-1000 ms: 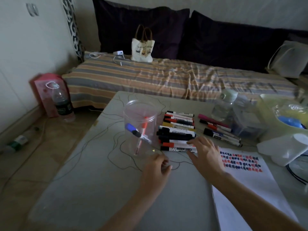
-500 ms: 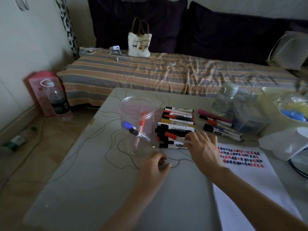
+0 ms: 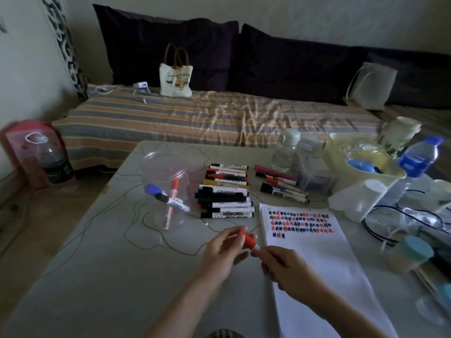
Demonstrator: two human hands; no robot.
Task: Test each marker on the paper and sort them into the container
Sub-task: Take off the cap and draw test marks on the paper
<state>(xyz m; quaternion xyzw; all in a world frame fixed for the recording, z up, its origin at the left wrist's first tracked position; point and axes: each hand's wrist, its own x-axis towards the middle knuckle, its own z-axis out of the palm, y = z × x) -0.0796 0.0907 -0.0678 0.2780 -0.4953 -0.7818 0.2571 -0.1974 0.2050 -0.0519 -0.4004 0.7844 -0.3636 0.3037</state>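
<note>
Both hands hold one red-capped marker [image 3: 248, 240] just above the table, left of the paper. My left hand [image 3: 224, 250] pinches its red cap, and my right hand [image 3: 284, 269] grips the white barrel. The white paper [image 3: 314, 252] lies to the right, with rows of red, blue and black test marks near its top. A clear plastic container [image 3: 166, 189] stands at the left and holds a red marker and a blue-capped one. A pile of several markers [image 3: 225, 191] lies between container and paper, and a smaller group of markers [image 3: 280, 185] lies behind the paper.
Clear bottles [image 3: 285, 152], a yellow-green tub [image 3: 366, 164], a blue-label water bottle [image 3: 417, 159] and a white roll [image 3: 358, 201] crowd the table's right side. Thin wire [image 3: 136, 215] loops across the table. A striped bed [image 3: 195, 118] lies behind.
My right hand picked a red-capped marker from the pile's near end and drew it back toward me. My left hand came up from the table and took hold of its cap.
</note>
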